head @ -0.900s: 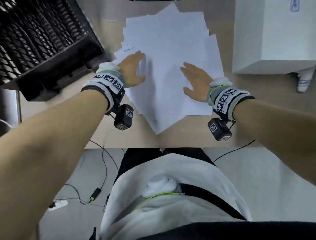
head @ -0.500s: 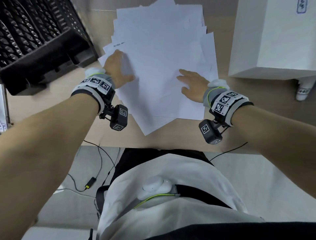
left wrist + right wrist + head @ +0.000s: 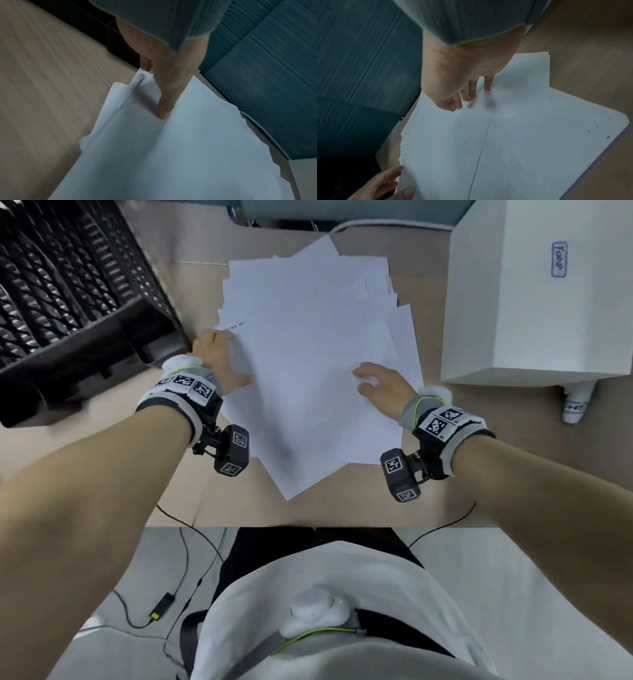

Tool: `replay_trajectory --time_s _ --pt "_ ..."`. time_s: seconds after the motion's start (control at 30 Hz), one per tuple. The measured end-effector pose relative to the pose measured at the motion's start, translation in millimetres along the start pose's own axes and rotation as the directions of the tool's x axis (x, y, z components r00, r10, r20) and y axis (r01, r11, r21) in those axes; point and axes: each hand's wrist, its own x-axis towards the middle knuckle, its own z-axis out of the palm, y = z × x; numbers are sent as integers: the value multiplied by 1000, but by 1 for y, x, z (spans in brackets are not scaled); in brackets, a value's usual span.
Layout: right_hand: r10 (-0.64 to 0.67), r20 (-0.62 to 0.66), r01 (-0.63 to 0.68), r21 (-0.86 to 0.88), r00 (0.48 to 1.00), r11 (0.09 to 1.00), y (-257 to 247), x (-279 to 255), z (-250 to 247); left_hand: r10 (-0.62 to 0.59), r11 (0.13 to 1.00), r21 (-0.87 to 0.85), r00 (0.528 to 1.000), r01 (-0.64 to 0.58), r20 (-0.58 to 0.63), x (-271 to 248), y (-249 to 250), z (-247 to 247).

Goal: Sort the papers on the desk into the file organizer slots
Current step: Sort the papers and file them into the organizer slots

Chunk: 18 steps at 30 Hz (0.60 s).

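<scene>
I am watching a desk (image 3: 113,460) from above through a head-worn camera, with a fanned pile of white papers (image 3: 315,371) lying at the centre, none of it yet sorted. The left hand (image 3: 219,361) is working at the pile's 9 o'clock edge; in the left wrist view its thumb is pressing down on the top sheets while a finger is tucking under a raised corner, so I judge it is pinching a few sheets to lift them. The right hand (image 3: 380,386) is resting at 3 o'clock on the pile, its fingers (image 3: 471,93) bent, tips pushing on the top sheet to steady it, gripping nothing. I am judging this as the opening step: separating a first batch from the pile. The next move is calling for the left hand to raise the sheets it has caught, without dragging the sheets below, and carry them toward 10 o'clock, where the black mesh file organizer (image 3: 75,313) is standing just beside the papers. I cannot see into its slots well enough to say whether any hold paper. At 2 o'clock a closed white box (image 3: 534,302) is sitting near the pile; its contents are hidden.
</scene>
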Motion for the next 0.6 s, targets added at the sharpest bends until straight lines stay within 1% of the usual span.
replay_trajectory --time_s 0.07,0.13,0.2,0.27,0.37,0.43,0.5,0.53,0.6 --pt "48 -141 -53 -28 989 998 -2 0 0 34 999 -3 999 -34 -2 7 1 1" --pt "112 -215 -123 -39 970 992 -2 0 0 51 996 69 999 -52 11 9 3 -3" --pt "159 -246 -179 -63 956 982 -1 3 3 85 988 132 996 -86 10 10 4 -8" --pt "179 -259 -203 -69 949 977 -1 6 4 126 978 171 991 -117 -45 9 5 -11" --pt "204 -264 -215 -14 943 977 -1 7 5 195 971 163 976 -177 -100 2 2 -15" --pt "228 -262 -227 34 938 973 0 6 3 166 978 134 985 -158 -52 -1 -2 -22" --pt "262 -244 -245 97 934 965 1 4 2 87 988 125 996 -89 24 -5 -6 -29" --pt "275 -231 -254 119 933 960 1 5 1 56 989 132 997 -64 62 -7 -7 -32" --pt "282 -206 -258 138 937 956 1 3 2 42 980 188 993 -63 113 -12 -12 -35"
